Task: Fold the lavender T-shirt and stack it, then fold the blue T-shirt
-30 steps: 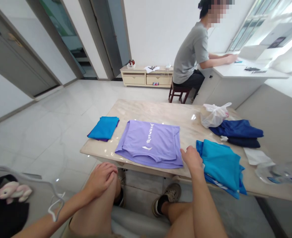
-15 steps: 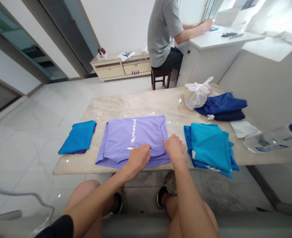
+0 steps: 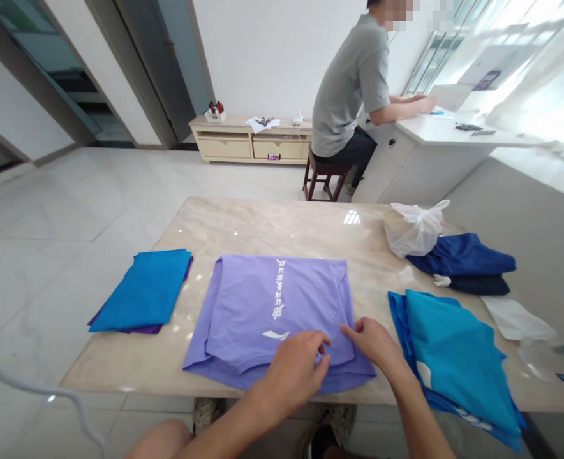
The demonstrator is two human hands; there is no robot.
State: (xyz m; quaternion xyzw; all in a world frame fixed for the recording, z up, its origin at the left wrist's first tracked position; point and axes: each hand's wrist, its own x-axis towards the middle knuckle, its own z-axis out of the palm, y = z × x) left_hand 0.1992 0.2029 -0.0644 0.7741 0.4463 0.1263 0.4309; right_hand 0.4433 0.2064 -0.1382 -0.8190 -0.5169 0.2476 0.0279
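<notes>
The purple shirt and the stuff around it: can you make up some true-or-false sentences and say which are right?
1. The purple shirt has white writing on it. True.
2. The white plastic bag is under the table. False: the white plastic bag is on top of the table.
3. The right hand is at the right side of the purple shirt. True.
4. The left hand is holding the white plastic bag. False: the left hand is by the near side of the purple shirt.
5. The other person sits on a stool. True.
</notes>
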